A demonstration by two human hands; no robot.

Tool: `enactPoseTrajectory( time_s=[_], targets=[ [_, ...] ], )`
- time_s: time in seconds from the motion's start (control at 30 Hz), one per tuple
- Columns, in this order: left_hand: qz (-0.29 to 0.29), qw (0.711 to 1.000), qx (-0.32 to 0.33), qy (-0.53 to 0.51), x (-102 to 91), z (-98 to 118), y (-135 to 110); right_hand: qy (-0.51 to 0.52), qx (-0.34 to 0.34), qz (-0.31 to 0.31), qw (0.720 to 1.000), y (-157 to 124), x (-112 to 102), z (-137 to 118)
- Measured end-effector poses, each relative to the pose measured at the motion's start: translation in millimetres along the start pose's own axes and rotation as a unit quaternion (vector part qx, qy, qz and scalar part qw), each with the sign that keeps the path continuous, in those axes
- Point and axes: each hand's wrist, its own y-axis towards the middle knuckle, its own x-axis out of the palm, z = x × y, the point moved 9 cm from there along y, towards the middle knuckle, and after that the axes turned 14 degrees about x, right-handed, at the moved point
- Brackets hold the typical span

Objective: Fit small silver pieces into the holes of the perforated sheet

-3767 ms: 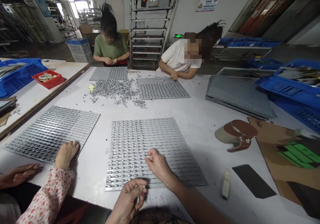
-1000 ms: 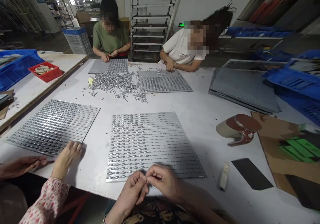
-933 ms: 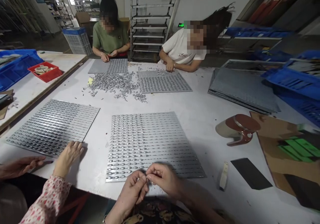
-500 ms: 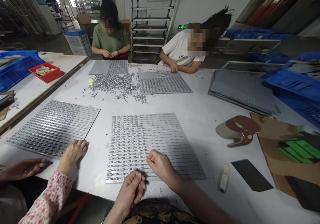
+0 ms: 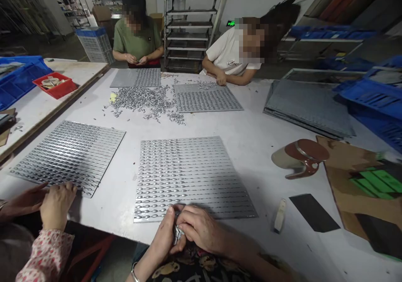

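Observation:
My left hand is cupped over my lap at the table's front edge, closed around several small silver oval pieces. From the right, my right hand meets it, with its fingertips pinched together on those pieces; exactly how many they grip is hidden. Just beyond both hands lies a flat grey panel with ribbed rows. Raised silver ovals line the left part of its rows, while thin lines run across the right part.
Left, a co-worker's hands are beside another panel. Two people work across the table near a heap of silver pieces. To the right are a brown-lidded jug, a whitish tool, a dark sheet and stacked panels.
My right hand has moved back from the panel to my left hand, and silver pieces now show between them. The co-worker's sleeved hand at left has drawn back from the panel's corner.

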Motion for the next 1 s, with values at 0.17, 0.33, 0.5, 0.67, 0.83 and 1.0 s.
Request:
enactPoseTrajectory(
  time_s=[0.17, 0.33, 0.5, 0.67, 0.83, 1.0],
  targets=[
    [-0.105, 0.994, -0.004, -0.004, 14.3, -9.8, 3.4, 0.055, 0.095, 0.07, 0.991, 6.2, -19.7, 33.9],
    [-0.137, 0.99, -0.003, -0.039, 17.4, -7.0, 4.3, 0.098, 0.069, 0.051, 0.991, 2.1, -19.3, 27.9],
    [-0.145, 0.984, -0.06, -0.086, 23.7, -4.8, -2.5, 0.228, 0.115, 0.044, 0.966, 0.1, -12.3, 39.2],
    [-0.088, 0.991, -0.047, -0.089, 15.9, -0.7, -0.5, 0.267, 0.189, 0.06, 0.943, 11.8, -26.8, 71.4],
    [-0.114, 0.987, -0.059, -0.094, 11.3, -9.9, -2.8, 0.134, 0.118, 0.103, 0.979, 27.0, -42.7, 68.5],
    [-0.066, 0.995, -0.021, -0.073, 1.7, -16.9, 3.0, 0.071, 0.115, 0.102, 0.986, 34.9, -23.0, 69.7]
  ],
)
